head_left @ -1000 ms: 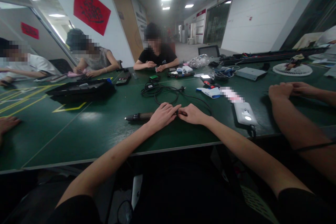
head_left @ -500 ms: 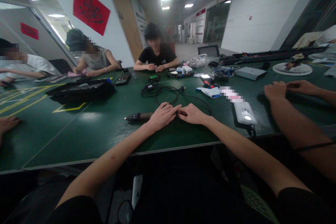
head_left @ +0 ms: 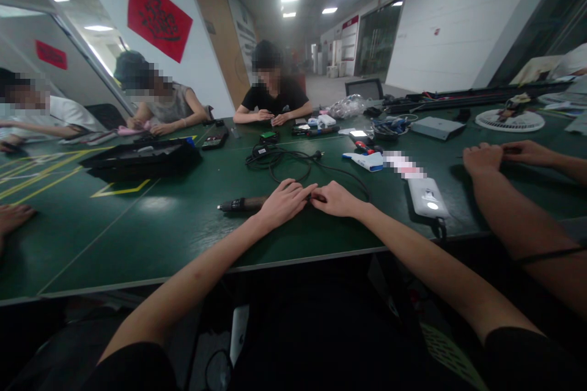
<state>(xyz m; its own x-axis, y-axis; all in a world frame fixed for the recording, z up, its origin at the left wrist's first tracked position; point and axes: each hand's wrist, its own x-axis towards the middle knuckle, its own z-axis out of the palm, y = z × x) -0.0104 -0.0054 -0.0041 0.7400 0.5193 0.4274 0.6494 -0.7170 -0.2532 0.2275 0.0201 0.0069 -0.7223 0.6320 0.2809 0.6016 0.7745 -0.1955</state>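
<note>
An electric screwdriver point(head_left: 243, 203) with a black tip and a brownish body lies on the green table, its tip pointing left. My left hand point(head_left: 285, 203) is laid over the rear part of its body and holds it, with the fingers fairly straight on top and the thumb hidden. Close by on the right, my right hand point(head_left: 334, 198) is closed in a pinch at the tool's rear end, where its black cable point(head_left: 355, 177) comes in. My fingers cover the join itself. Behind my hands, the rest of the cable lies in loose loops.
A black tray point(head_left: 142, 159) stands at the left. Ahead on the right are a blue-and-white object point(head_left: 367, 161), a white device point(head_left: 427, 197) with a lit spot, and a grey box point(head_left: 438, 127). Another person's hand point(head_left: 482, 157) works at the right; several people sit across.
My hands and the screwdriver have barely moved. Across the table, a person's fingers have shifted slightly.
</note>
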